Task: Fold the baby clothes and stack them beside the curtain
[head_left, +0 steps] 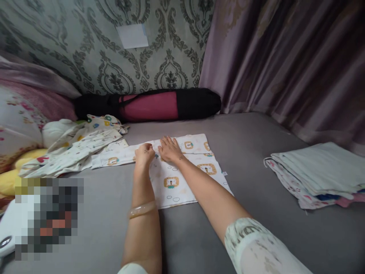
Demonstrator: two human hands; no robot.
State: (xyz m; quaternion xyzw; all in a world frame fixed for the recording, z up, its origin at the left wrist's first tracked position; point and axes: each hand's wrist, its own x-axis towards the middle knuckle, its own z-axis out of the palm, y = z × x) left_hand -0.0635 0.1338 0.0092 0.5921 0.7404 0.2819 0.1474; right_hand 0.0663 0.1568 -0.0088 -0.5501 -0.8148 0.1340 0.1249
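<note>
A white garment [185, 188] printed with orange lion faces lies spread on the grey bedsheet, with a narrow part [114, 159] reaching out to the left. A small tag shows on its right edge. My left hand [145, 153] has its fingers curled and pinched at the cloth where the narrow part meets the wider body. The fingertips are partly hidden. Right beside it, my right hand [169, 149] rests flat on the garment with its fingers stretched out. A bangle circles my left forearm.
Rumpled printed clothes [85, 146] lie to the left by a plush toy [57, 131] and a floral pillow [17, 121]. A folded cloth stack [319, 167] sits at the right. Against the wall is a black and magenta bag [148, 105]. A white device [19, 220], partly pixelated, is front left.
</note>
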